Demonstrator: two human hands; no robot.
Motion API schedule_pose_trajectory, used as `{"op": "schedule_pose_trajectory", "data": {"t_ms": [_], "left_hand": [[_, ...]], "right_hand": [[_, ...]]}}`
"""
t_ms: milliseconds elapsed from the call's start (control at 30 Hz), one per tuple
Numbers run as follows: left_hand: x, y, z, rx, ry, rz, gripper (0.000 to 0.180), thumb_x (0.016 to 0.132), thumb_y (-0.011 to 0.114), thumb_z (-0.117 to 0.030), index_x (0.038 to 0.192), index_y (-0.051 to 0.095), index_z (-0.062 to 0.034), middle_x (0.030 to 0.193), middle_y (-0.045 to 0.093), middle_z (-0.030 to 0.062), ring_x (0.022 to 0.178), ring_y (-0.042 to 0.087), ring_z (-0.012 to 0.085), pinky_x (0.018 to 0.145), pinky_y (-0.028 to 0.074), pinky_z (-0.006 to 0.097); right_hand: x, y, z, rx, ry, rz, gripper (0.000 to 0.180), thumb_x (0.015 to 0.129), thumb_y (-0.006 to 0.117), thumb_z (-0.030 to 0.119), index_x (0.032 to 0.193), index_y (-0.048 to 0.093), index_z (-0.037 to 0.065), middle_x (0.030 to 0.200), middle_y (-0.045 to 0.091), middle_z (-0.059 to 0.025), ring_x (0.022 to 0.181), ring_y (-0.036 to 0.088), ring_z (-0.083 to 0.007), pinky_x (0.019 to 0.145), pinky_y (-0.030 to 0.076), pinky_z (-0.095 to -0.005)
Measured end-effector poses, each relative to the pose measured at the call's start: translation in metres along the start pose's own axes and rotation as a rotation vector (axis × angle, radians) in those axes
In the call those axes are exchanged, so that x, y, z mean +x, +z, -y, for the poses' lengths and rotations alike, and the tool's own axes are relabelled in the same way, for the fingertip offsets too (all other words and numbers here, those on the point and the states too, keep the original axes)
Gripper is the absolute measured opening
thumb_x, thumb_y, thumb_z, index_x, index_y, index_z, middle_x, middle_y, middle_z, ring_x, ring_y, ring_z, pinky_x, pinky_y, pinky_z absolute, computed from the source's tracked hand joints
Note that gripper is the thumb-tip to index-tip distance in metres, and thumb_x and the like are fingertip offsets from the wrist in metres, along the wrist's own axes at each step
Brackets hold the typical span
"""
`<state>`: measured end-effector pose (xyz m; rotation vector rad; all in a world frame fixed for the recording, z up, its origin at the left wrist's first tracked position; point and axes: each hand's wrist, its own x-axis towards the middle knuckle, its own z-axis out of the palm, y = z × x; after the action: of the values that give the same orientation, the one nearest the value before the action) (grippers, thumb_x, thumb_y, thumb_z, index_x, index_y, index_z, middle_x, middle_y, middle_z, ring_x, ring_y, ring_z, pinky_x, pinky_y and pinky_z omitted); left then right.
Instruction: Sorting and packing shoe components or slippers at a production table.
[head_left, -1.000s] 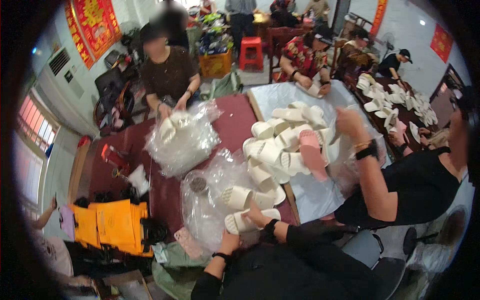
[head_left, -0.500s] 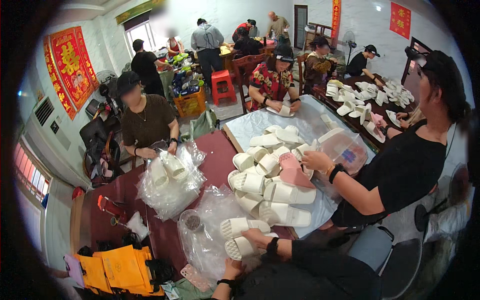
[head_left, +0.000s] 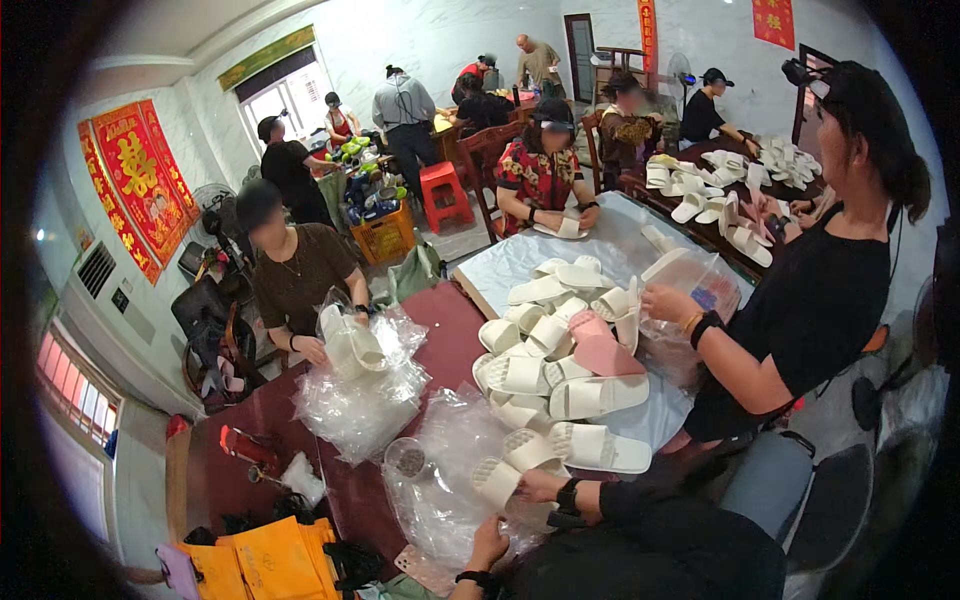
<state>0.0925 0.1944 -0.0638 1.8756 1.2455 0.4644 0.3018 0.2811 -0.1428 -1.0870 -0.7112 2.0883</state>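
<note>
My right hand [head_left: 542,486] is closed on a pair of white slippers, held together over the clear plastic bags. One white slipper [head_left: 497,484] has its textured strap facing up; the other white slipper [head_left: 528,449] lies just beyond it. My left hand [head_left: 490,541] is lower and nearer, its fingers bent at the edge of a clear plastic bag [head_left: 440,505], seemingly gripping it. Beside both hands a heap of white slippers [head_left: 520,375] covers the table corner. A pink slipper [head_left: 608,357] rests on top of that heap.
A round clear container [head_left: 407,459] stands on the bags. Yellow bags [head_left: 275,560] lie at the near left, beside a red tool [head_left: 247,447]. Across the dark red table [head_left: 440,320], a person [head_left: 300,270] bags slippers. At right, another person [head_left: 790,290] holds a clear bag.
The view has shifted, so the scene sits differently in the picture. My left hand has come away from the slippers' underside to the bag edge. My right hand still holds the slippers.
</note>
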Motion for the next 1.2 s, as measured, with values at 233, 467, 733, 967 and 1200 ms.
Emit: {"op": "schedule_pose_trajectory", "data": {"t_ms": [233,467,733,967,1200], "left_hand": [[-0.021,-0.002,-0.001,0.96,-0.098,-0.104,0.056,0.074,0.058,-0.032,0.126,0.041,-0.0183,0.13,0.037,0.0199,0.118,0.034,0.0434,0.094,0.029,0.055],[-0.017,-0.006,0.021,0.819,-0.08,0.125,0.056,0.079,0.054,-0.041,0.129,0.04,-0.0199,0.134,0.031,0.0236,0.119,0.033,0.0442,0.094,0.031,0.054],[-0.007,-0.02,0.027,0.703,0.029,0.068,0.04,0.083,0.05,-0.042,0.115,0.055,-0.0192,0.123,0.045,0.0196,0.105,0.046,0.039,0.087,0.039,0.044],[0.0,-0.017,0.036,0.621,0.016,-0.029,0.032,0.077,0.058,-0.027,0.108,0.06,-0.0178,0.113,0.053,0.0133,0.099,0.05,0.0298,0.082,0.041,0.041],[0.029,-0.024,0.016,0.326,0.124,-0.152,0.023,0.069,0.065,-0.015,0.09,0.064,-0.0041,0.093,0.058,0.0158,0.086,0.055,0.0327,0.075,0.045,0.039]], "right_hand": [[-0.08,0.062,0.051,-0.949,-0.078,-0.559,0.026,0.074,0.052,0.019,0.088,0.059,-0.002,0.082,0.062,-0.0197,0.074,0.06,-0.0325,0.066,0.047,-0.0388],[-0.043,0.066,0.037,-0.943,-0.132,-0.9,0.028,0.071,0.052,0.02,0.084,0.065,-0.001,0.089,0.06,-0.0249,0.087,0.058,-0.0374,0.08,0.045,-0.0419],[-0.076,0.043,0.05,-0.646,-0.451,-0.493,0.03,0.075,0.054,0.017,0.098,0.062,-0.001,0.098,0.063,-0.0182,0.09,0.059,-0.0268,0.079,0.045,-0.0336],[-0.144,0.039,0.092,-0.667,-0.145,0.109,0.03,0.077,0.062,0.022,0.099,0.063,0.001,0.09,0.064,-0.0013,0.081,0.053,-0.0103,0.074,0.043,-0.0268],[-0.135,0.024,0.08,-0.687,-0.048,0.168,0.03,0.077,0.063,0.024,0.096,0.064,0.001,0.084,0.063,0.001,0.076,0.053,-0.0096,0.069,0.043,-0.0259]]}}
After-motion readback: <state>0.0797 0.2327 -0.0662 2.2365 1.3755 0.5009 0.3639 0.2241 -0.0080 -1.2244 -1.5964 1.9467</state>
